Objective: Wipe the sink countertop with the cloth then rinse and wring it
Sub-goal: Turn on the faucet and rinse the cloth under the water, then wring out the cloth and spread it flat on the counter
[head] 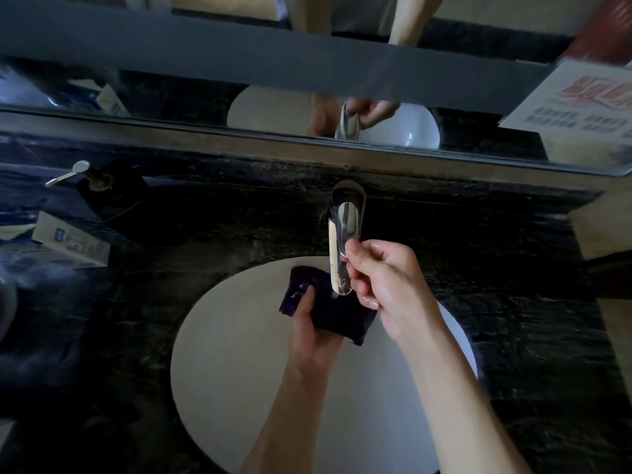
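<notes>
L hand grips the cloth over the basin, under the spout. R hand pinches the tap lever. Risk: lever opened too far, so water splashes onto the counter.

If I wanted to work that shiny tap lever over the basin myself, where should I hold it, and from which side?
Probably at its free front end, as the right hand does. The tap lever is a long, narrow chrome blade running from its base at the countertop out over the sink. Come from the right, fingers pinching the tip: the left hand holds the cloth below it.
</notes>
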`<state>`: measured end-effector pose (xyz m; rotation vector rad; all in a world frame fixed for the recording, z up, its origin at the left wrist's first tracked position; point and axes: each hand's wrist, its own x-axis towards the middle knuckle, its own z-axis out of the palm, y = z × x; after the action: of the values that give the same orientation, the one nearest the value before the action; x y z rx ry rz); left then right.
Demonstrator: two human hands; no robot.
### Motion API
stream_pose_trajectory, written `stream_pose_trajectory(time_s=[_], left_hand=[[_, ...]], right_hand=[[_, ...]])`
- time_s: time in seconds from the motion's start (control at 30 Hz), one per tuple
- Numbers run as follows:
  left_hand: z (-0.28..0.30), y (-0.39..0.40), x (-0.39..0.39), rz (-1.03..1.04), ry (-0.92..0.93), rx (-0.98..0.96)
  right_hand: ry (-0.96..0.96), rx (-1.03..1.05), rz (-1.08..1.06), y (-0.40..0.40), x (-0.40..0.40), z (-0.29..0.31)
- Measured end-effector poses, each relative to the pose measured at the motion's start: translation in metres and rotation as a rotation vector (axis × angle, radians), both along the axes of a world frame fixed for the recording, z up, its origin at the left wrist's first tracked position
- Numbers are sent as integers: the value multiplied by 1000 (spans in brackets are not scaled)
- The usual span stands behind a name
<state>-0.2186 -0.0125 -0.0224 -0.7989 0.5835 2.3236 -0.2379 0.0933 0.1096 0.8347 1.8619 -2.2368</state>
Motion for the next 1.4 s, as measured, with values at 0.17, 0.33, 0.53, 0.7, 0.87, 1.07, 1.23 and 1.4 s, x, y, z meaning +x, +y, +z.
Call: stream_pose_trajectory(time_s=[0.17, 0.33, 0.53, 0.7, 0.87, 1.07, 1.23, 1.4], left_hand=[[5, -6, 0, -9, -6, -23], [12, -16, 7, 15, -37, -41], [29, -27, 18, 144, -79, 25], [49, -33, 31, 107, -80, 69], [46, -48, 40, 54, 179, -242], [42, -62, 50, -233, 697, -880], [41, -59, 53, -620, 1115, -1039], [47, -54, 63, -908, 1255, -1107]], right_hand=[[-70, 161, 30, -5, 7, -20], [41, 187, -63, -4, 24, -38], [-272, -161, -360, -15, 80, -93], [-123, -734, -319, -42, 99, -101], [-37, -682, -374, -38, 99, -85], [-144, -464, -446, -41, 105, -74], [-158, -322, -362, -40, 102, -62], [-203, -180, -174, -35, 101, -48]])
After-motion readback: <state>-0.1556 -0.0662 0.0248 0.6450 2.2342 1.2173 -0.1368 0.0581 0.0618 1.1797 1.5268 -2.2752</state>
